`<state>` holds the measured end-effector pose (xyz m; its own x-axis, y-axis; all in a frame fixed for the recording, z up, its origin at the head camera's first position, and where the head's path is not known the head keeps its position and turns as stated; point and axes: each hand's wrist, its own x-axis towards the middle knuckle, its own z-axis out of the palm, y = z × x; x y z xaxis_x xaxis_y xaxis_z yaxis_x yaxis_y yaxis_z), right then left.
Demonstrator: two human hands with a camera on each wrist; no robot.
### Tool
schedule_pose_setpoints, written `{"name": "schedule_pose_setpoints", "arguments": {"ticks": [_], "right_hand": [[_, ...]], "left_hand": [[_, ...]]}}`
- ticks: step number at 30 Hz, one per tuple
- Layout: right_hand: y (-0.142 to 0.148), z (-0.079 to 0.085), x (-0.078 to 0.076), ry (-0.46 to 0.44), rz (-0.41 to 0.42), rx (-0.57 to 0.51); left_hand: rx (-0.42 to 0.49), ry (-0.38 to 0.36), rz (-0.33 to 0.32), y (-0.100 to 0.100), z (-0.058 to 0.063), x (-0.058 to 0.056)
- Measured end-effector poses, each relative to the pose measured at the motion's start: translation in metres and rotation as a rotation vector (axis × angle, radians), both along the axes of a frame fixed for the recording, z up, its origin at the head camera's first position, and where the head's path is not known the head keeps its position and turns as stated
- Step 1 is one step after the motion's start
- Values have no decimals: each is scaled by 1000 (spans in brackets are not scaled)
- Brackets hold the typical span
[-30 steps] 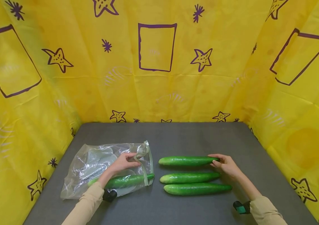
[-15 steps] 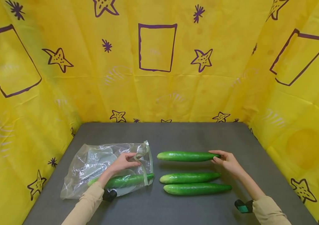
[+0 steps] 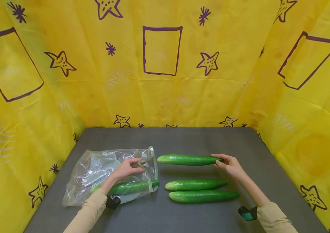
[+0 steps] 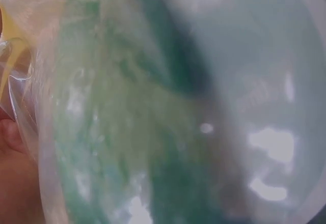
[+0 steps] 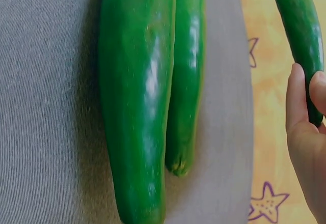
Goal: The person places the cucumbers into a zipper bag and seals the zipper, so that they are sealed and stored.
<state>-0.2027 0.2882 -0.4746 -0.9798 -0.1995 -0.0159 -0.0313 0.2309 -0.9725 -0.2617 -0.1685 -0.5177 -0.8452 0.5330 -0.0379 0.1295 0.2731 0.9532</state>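
Note:
My right hand [image 3: 231, 166] pinches the darker end of a long green cucumber [image 3: 185, 160] between thumb and fingers. It is raised a little over the table, its pale tip close to the mouth of a clear zip bag [image 3: 76, 184]. My left hand [image 3: 125, 169] pinches the bag's upper rim near the zip strip. Inside the bag one cucumber [image 3: 134, 186] lies along the near side, seen through the plastic. Pale round shapes also show in there, their kind unclear. The left wrist view is filled by blurred plastic [image 4: 127, 117]; the right wrist view shows the right hand [image 5: 305, 142] at its edge.
Two more cucumbers lie side by side on the grey table [image 3: 170, 139], a farther one [image 3: 196, 184] and a nearer one [image 3: 204, 196], between my forearms. Yellow cloth walls [image 3: 165, 94] with drawn stars stand at the back and both sides.
The right hand has lifted the far cucumber off the table and moved it left, toward the bag mouth. My left hand and the bag have stayed in place.

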Motion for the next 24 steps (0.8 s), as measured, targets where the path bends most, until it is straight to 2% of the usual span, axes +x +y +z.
{"name": "schedule_pose_setpoints", "arguments": {"ticks": [6,18,24], "right_hand": [[-11,-2,0,-36,-9,-17],[-29,-9,-1,-35,31,-1],[-37,-13,-2,-54,26,27]], "left_hand": [[8,-6,-2,0,0,0],[10,-7,-1,1,-1,-1],[24,-4,-13,1,1,0]]}}
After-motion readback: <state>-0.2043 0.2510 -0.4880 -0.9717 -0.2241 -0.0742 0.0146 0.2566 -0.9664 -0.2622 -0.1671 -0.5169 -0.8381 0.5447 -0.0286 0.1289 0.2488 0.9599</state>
